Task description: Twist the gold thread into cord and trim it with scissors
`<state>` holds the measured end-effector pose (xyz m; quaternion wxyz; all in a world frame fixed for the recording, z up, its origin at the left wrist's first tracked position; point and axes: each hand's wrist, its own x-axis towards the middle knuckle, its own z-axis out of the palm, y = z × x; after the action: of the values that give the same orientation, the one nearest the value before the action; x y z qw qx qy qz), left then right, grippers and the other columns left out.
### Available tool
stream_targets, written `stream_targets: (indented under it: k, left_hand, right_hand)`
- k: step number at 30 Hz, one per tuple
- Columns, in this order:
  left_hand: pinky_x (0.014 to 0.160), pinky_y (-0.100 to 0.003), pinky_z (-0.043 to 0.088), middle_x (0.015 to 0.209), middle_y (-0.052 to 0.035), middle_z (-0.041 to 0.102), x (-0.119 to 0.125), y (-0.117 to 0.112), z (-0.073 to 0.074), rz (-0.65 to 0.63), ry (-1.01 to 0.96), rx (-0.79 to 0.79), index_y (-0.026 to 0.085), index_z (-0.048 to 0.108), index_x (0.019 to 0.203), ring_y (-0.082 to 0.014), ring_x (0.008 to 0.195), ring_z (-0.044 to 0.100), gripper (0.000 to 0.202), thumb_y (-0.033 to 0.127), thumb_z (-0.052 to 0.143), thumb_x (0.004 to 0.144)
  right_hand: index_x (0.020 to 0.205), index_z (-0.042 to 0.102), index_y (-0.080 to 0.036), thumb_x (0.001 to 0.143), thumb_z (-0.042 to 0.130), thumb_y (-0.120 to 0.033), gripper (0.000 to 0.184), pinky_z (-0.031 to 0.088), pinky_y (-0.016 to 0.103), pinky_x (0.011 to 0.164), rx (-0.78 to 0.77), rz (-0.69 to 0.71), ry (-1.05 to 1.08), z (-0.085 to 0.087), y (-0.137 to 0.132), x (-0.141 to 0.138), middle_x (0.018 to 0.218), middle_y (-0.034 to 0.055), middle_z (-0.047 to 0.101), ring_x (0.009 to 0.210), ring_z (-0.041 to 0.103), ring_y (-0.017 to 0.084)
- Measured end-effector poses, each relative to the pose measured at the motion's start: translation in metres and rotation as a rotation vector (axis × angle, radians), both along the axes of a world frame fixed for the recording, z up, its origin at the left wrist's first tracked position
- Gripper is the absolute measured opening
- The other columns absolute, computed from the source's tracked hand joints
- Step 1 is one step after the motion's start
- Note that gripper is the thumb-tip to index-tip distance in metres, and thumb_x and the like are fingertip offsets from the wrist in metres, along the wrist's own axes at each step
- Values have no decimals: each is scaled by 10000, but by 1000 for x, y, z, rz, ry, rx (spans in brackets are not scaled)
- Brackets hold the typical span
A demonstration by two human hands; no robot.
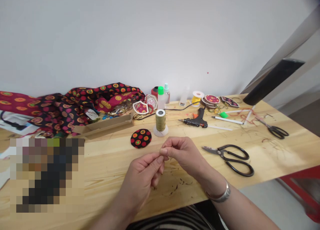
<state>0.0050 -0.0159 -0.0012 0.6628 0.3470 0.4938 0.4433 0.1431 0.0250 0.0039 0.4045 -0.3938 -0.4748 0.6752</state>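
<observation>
My left hand (143,180) and my right hand (182,155) meet above the wooden table (105,163), fingertips pinched together on something too small to make out. Both hands have closed fingers. Just beyond them stands an olive-gold thread spool (160,120) on a white base. A round black patch of dotted fabric (141,138) lies flat to its left. Large black scissors (231,156) rest to the right of my right hand, which wears a silver bracelet at the wrist.
A black glue gun (197,120) lies behind the spool. Patterned red and black cloth (75,105) is piled at the back left by a cardboard box (105,126). Small bottles (162,97), yellow ribbon (197,97), fabric pieces (212,100) and smaller scissors (275,130) sit toward the back right.
</observation>
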Motion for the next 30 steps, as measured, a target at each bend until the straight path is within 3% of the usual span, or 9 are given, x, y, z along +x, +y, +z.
stream_targets:
  k: [6, 11, 15, 19, 21, 23, 26, 30]
  left_hand:
    - [373, -164, 210, 536, 20, 502, 1, -1, 2, 82, -31, -36, 123, 690, 650, -31, 411, 324, 184, 300, 732, 673]
    - [374, -159, 199, 534, 25, 506, 0, -1, 2, 117, -72, -55, 130, 710, 698, -23, 405, 305, 174, 294, 748, 655]
    - [377, -154, 191, 537, 25, 507, 1, 0, 2, 108, -74, -58, 132, 716, 688, -22, 411, 306, 157, 285, 744, 663]
    - [392, -153, 227, 559, 18, 531, -2, 0, -1, 111, -56, -12, 152, 726, 697, -38, 445, 340, 133, 285, 719, 704]
    - [466, -160, 339, 638, -2, 584, -5, 0, -5, 130, -17, 51, 184, 746, 772, -72, 546, 451, 116, 284, 700, 735]
    - [672, -199, 438, 805, -24, 636, -8, -1, -10, 137, 33, 152, 219, 755, 835, -124, 770, 547, 114, 268, 683, 762]
    - [961, -270, 361, 1115, -30, 593, -11, -1, -12, 126, 104, 310, 246, 760, 846, -182, 1105, 484, 121, 249, 649, 799]
    - [1055, -313, 278, 1360, 0, 441, -10, 0, -7, 173, 121, 374, 263, 758, 846, -204, 1245, 379, 136, 235, 629, 813]
  right_hand:
    - [755, 709, -148, 773, 638, -326, 192, 399, 250, 631, 112, -67, -120, -1, 1, 5, 655, -2, 619, 627, 511, 113]
    - [767, 714, -136, 780, 634, -356, 234, 355, 232, 570, 59, -117, -100, -8, 4, 9, 650, -6, 601, 559, 428, 82]
    - [760, 714, -142, 744, 675, -361, 223, 402, 244, 635, 48, -77, -83, -8, 2, 8, 649, -10, 620, 598, 486, 96]
    - [932, 711, -165, 805, 623, -376, 261, 455, 291, 766, 116, 24, -59, -9, -3, 6, 766, 11, 677, 745, 592, 140]
    - [1056, 677, -175, 861, 548, -400, 324, 457, 323, 858, 180, 60, -49, -11, -6, 5, 900, 38, 695, 878, 617, 163]
    - [1162, 623, -187, 901, 485, -405, 367, 422, 353, 958, 218, 97, -14, -13, -8, 3, 1086, 65, 670, 1036, 593, 180]
    - [1236, 565, -217, 926, 457, -371, 362, 364, 380, 1037, 225, 105, 71, -16, -10, -1, 1258, 71, 589, 1175, 524, 185]
    - [1201, 591, -237, 924, 479, -336, 314, 369, 388, 1035, 167, 42, 224, -19, -11, -8, 1243, 62, 603, 1158, 543, 181]
